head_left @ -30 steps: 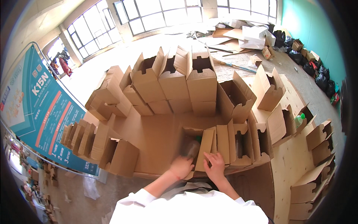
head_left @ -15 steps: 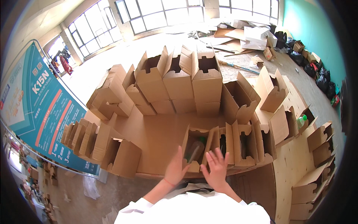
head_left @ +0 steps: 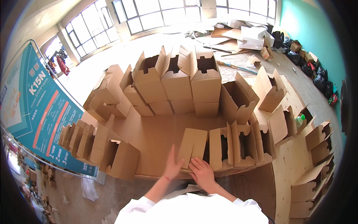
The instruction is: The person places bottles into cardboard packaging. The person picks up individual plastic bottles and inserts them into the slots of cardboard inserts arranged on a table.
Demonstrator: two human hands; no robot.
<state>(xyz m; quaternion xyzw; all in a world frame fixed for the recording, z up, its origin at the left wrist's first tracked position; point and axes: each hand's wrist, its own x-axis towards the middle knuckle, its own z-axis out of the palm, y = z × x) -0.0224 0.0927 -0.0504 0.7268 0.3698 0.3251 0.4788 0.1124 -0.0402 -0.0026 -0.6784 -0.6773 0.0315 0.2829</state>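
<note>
Right in front of me stands a brown cardboard box (head_left: pixel 194 142), its two long top flaps folded down over the opening, so its contents are hidden. My right hand (head_left: pixel 202 173) lies on the near end of its top, fingers stretched and pressing on the flap. At the box's near left edge is my left hand (head_left: pixel 172 166), somewhat blurred, fingers pointing away from me and holding nothing. Beside the box on the right, another cardboard box (head_left: pixel 219 149) has its top open and something dark inside.
More open cardboard boxes (head_left: pixel 205 84) line the far side of the brown work surface (head_left: pixel 160 138). An open box (head_left: pixel 125 158) stands at the left, beside a blue banner (head_left: pixel 44 115). A green-capped bottle (head_left: pixel 299 120) shows in a box at the right, above a plywood board (head_left: pixel 287 164).
The front box's flaps have been folded down, covering the clear bottle that showed inside. My right hand has moved left and down onto the flap; my left hand shifted slightly left.
</note>
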